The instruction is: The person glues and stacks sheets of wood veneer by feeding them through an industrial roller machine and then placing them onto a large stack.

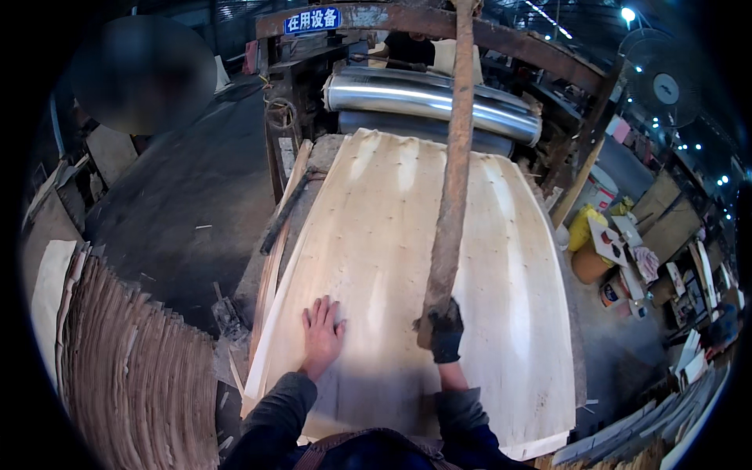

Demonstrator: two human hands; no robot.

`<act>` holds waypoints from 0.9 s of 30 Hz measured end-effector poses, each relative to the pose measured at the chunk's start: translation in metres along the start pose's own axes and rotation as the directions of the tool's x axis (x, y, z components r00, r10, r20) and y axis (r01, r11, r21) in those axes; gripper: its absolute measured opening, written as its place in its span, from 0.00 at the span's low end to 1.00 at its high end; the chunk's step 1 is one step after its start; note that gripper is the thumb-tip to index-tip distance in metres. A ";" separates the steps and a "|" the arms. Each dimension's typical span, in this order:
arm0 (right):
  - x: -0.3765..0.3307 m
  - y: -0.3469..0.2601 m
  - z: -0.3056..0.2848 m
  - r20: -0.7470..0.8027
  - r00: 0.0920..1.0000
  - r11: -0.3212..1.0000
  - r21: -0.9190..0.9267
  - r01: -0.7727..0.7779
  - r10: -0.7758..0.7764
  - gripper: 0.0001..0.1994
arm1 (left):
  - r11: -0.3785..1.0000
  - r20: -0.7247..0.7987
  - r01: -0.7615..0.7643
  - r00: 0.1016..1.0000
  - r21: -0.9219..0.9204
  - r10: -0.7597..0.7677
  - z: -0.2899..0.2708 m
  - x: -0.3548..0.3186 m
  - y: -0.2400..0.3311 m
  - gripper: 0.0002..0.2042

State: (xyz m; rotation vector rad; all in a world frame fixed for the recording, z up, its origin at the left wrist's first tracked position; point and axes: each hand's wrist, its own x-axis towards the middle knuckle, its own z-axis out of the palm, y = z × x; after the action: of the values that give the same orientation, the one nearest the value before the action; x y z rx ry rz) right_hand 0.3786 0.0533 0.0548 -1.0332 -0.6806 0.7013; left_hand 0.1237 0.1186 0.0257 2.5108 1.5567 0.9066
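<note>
My bare left hand [322, 336] lies flat on a pale wood veneer sheet [368, 235], its fingers spread. Dotted with small knots, the sheet tops a stack running away from me toward a shiny metal roller [423, 95]. My right hand [447, 335], in a dark glove, is closed at the lower end of a long rusty metal bar [457, 164]. This bar comes down from the top of the view and crosses over the sheet. Some of my right fingers are hidden behind it.
A rusty machine frame [533, 51] surrounds the rollers; a person in dark clothes [411, 50] stands beyond. Stacked brown veneer [141, 360] stands at the left. To the right are a yellow bag [580, 227], a bucket [612, 293], wood offcuts and a fan [665, 88].
</note>
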 end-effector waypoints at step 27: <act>0.168 -0.086 -0.010 0.192 0.981 0.991 0.133 -0.004 -0.022 0.22 | 1.000 -0.003 0.003 1.000 -0.022 -0.003 0.000 -0.001 -0.001 0.23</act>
State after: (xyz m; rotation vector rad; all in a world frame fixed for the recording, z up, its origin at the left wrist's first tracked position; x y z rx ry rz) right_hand 0.5033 0.1505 0.1582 -0.8455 -0.7945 0.8356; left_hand 0.1227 0.1184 0.0245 2.4926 1.5423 0.9224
